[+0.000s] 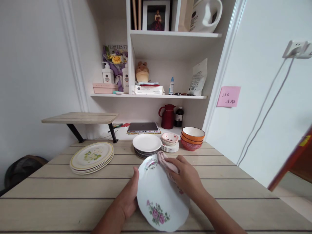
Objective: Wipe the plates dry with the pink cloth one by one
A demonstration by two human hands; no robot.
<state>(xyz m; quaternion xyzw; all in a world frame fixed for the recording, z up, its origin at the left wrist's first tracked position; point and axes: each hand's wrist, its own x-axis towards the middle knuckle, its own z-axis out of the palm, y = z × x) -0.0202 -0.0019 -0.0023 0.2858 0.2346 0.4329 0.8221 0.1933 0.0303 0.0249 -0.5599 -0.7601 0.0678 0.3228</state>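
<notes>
A white plate with pink and green flower prints [162,195] is tilted up above the wooden table, facing me. My left hand [130,195] grips its left edge, thumb along the rim and the other fingers hidden behind. In my right hand [184,175] is a bunched, pale pink cloth [167,162], pressed against the plate's upper right rim. Just beyond the plate stands a stack of round plates [147,143], white on top and dark below.
Flower-print plates [91,156] are stacked at the left by a small raised shelf [80,118]. Small dishes [170,139] and stacked bowls [193,138] stand at the back right. Behind them are a closed laptop [143,126], a red jug [167,117] and a dark bottle [179,117].
</notes>
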